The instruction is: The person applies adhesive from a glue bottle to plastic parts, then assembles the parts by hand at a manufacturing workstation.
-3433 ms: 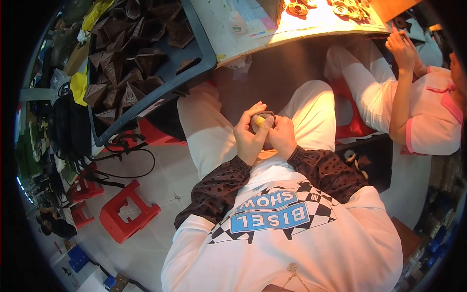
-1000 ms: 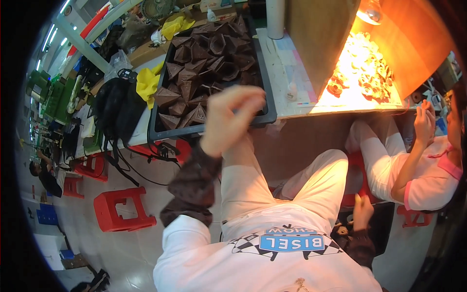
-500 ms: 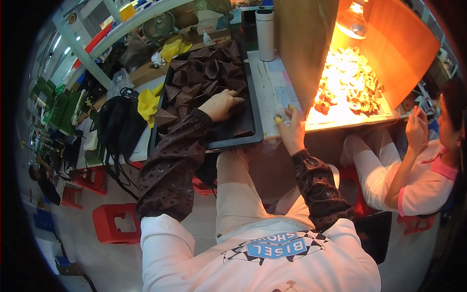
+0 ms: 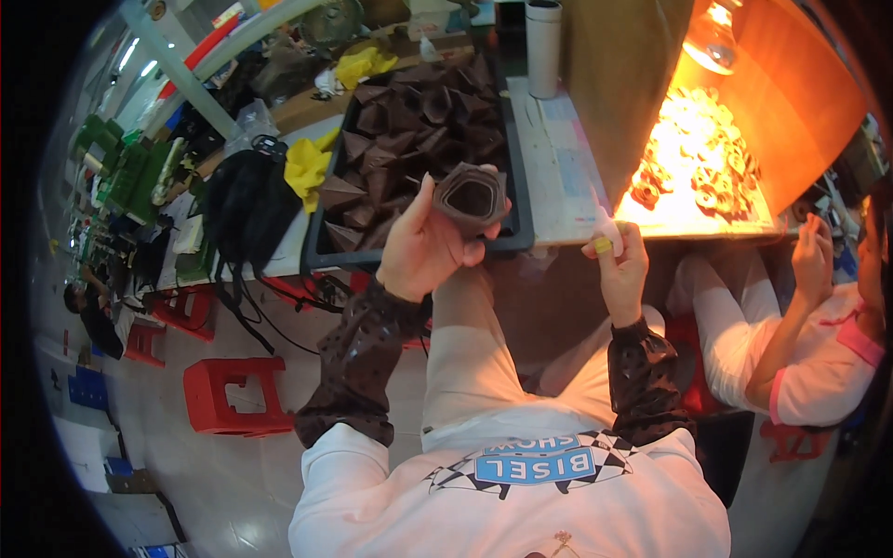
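Observation:
My left hand (image 4: 423,251) is closed around a dark brown folded piece (image 4: 471,197) with a layered, many-sided opening facing up. Its kind is not plain; it resembles a rolled flower. It is held over the near edge of a black tray (image 4: 523,200), where many similar pointed brown pieces (image 4: 419,116) are heaped. To the right, my right hand (image 4: 623,272) grips a small pale squeeze bottle (image 4: 607,232) with a thin nozzle pointing up. Yellow covers sit on fingertips of that hand. The bottle and the brown piece are apart.
Beyond my right hand, an open-fronted box (image 4: 791,112) holds a glowing bulb (image 4: 714,42) over a pile of rosettes (image 4: 698,153). A white flask (image 4: 543,51) stands behind. Left are a yellow cloth (image 4: 310,167) and black bag (image 4: 244,200). A co-worker's hands (image 4: 812,256) are at far right.
My left hand has lifted a brown piece out of the tray and brought it toward me. My right hand has raised the small bottle from the table edge. The view has shifted slightly.

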Tool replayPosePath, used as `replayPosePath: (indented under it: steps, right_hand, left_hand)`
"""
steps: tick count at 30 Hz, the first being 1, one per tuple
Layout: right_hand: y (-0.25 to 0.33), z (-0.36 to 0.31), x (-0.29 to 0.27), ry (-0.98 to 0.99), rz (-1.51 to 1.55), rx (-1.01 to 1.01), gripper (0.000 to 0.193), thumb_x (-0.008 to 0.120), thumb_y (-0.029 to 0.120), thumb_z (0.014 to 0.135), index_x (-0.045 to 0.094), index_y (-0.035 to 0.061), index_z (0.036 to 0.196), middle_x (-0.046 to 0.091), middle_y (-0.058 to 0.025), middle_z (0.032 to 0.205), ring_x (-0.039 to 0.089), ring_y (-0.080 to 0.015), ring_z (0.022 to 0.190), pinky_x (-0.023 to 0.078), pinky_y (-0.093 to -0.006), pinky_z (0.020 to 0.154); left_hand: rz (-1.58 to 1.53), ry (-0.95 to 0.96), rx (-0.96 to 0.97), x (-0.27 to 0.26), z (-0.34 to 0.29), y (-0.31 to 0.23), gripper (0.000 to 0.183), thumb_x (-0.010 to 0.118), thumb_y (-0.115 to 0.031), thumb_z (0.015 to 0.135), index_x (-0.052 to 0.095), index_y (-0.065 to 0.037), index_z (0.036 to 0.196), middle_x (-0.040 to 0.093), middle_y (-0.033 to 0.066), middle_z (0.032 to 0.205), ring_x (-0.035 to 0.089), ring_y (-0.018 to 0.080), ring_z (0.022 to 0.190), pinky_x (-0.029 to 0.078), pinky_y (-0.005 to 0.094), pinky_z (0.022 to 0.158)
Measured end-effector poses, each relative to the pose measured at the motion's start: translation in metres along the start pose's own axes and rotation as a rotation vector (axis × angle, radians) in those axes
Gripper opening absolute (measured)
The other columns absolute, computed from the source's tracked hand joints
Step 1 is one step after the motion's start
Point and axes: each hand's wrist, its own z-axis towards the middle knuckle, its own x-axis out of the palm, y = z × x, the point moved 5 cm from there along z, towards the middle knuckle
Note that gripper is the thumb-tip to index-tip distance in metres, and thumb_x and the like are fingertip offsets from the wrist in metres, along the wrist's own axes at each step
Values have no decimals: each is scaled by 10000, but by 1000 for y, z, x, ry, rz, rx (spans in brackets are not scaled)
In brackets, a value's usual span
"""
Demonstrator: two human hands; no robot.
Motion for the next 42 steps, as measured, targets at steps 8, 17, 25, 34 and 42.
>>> replayPosePath:
  steps: [8, 17, 25, 34, 42]
  right_hand:
    - [48, -70, -51, 19, 58, 184, 202, 630, 104, 866, 528, 0, 1005, 562, -12, 858, 521, -63, 722, 431, -193, 622]
    - [49, -108, -66, -14, 284, 293, 236, 591, 216, 880, 500, 15, 963, 462, -4, 702, 371, -61, 583, 278, -205, 528]
    - [6, -130, -23, -103, 672, 537, 298, 555, 278, 891, 541, -1, 996, 400, 6, 652, 343, -94, 581, 270, -240, 542]
    - [-8, -128, -22, -97, 876, 610, 245, 559, 263, 894, 547, 21, 933, 393, 13, 612, 320, -83, 556, 267, -238, 518]
    - [-8, -121, -39, -49, 792, 477, 186, 584, 216, 881, 547, 33, 875, 545, -26, 743, 359, -68, 580, 302, -214, 534]
  left_hand:
    - [-218, -172, -145, -11, -43, 129, 625, 369, -506, 935, 314, -77, 1386, 463, 101, 1309, 534, 245, 1069, 467, 339, 716]
    - [-561, -202, -363, -50, -70, 216, 475, 486, -463, 907, 519, -97, 1207, 565, 107, 1185, 551, 257, 1077, 490, 384, 820]
    - [-375, -489, -307, -31, -54, 225, 468, 521, -406, 905, 520, -20, 1171, 575, 117, 1129, 566, 228, 1055, 507, 431, 873]
    - [-191, -371, -270, -52, -47, 226, 495, 552, -397, 889, 508, -8, 1192, 579, 96, 1119, 585, 176, 990, 539, 329, 770]
    - [-393, -156, -235, -54, -55, 224, 482, 607, -280, 869, 466, -14, 1245, 546, 100, 1178, 555, 203, 1070, 516, 348, 857]
